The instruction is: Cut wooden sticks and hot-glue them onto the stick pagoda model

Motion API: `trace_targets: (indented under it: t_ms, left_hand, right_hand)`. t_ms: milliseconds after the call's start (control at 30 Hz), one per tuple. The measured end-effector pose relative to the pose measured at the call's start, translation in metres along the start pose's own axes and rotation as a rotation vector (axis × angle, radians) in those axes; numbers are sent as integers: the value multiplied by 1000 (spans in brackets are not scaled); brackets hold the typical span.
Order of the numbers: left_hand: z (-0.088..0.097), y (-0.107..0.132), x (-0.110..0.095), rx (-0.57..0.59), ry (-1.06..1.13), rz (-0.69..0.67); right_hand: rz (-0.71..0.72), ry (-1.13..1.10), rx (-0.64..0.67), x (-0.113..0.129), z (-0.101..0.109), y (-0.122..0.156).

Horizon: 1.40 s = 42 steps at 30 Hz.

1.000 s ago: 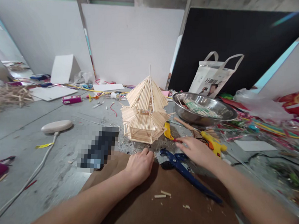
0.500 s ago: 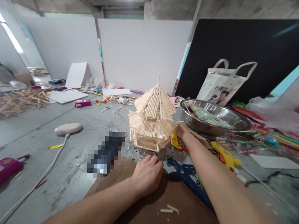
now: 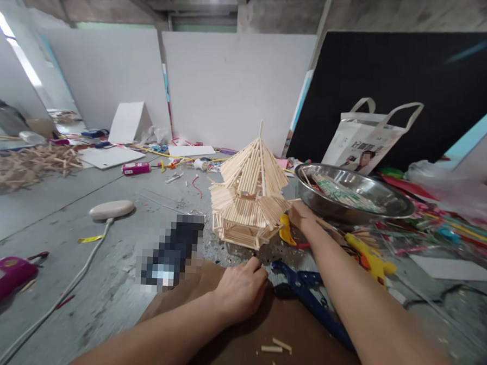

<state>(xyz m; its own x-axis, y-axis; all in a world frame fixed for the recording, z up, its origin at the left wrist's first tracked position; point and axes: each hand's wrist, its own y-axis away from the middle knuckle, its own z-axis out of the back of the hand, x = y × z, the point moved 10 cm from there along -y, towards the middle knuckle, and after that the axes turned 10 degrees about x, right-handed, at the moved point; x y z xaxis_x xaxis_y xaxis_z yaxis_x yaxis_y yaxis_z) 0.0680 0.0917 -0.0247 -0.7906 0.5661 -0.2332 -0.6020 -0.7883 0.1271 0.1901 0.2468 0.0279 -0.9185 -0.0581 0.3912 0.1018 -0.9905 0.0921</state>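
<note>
A two-tier pagoda model of thin wooden sticks [image 3: 251, 196] stands on the grey floor straight ahead. My left hand [image 3: 241, 289] rests just in front of its base on a brown board [image 3: 235, 345], fingers curled under. My right hand [image 3: 302, 215] reaches along the model's right side and touches its lower roof edge; its fingers are hidden behind the hand. Blue-handled cutters [image 3: 303, 292] lie between my two arms. A yellow clip [image 3: 285, 229] sits by the right hand.
A steel bowl [image 3: 351, 194] of sticks stands at right, a white tote bag [image 3: 368, 137] behind it. A yellow glue gun [image 3: 370, 257], a pile of wooden sticks [image 3: 28, 163] far left, a white cable puck [image 3: 111, 209] and a pixelated dark object [image 3: 172, 249] lie around.
My right hand has moved from the floor near the cutters up to the model's right side. My left hand has stayed in place. The camera has shifted slightly left and up.
</note>
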Motion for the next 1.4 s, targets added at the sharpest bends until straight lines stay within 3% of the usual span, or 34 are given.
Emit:
trace_targets:
  t_ms: [133, 233, 267, 400, 500, 633, 800, 900, 1067, 1300, 1400]
  left_hand:
    - [2, 2, 1, -24, 34, -6]
    - [8, 5, 0, -86, 115, -11]
    - [11, 7, 0, -122, 157, -15]
    - [32, 19, -7, -282, 368, -64]
    - [43, 22, -14, -268, 522, -119]
    - [52, 20, -29, -101, 603, -248]
    - [74, 10, -34, -16, 527, -277]
    - [93, 0, -36, -54, 486, -298]
    - [109, -10, -30, -113, 609, -286]
    - [100, -12, -24, -106, 909, -232]
    - [100, -16, 0, -250, 1182, -160]
  right_hand:
    - [-195, 151, 9, -43, 11, 23]
    - [-186, 209, 63, -44, 18, 61]
    - [-142, 219, 95, -36, 18, 76]
    - [298, 126, 333, 40, -2, 137]
    - [406, -23, 395, 69, -8, 158]
    - [398, -134, 309, 71, -1, 157]
    - [375, -185, 236, 63, 8, 156]
    - [330, -231, 170, 56, 16, 156]
    - [300, -412, 41, 42, 23, 153]
    - [327, -703, -238, 35, 35, 156]
    - [385, -824, -278, 36, 37, 158]
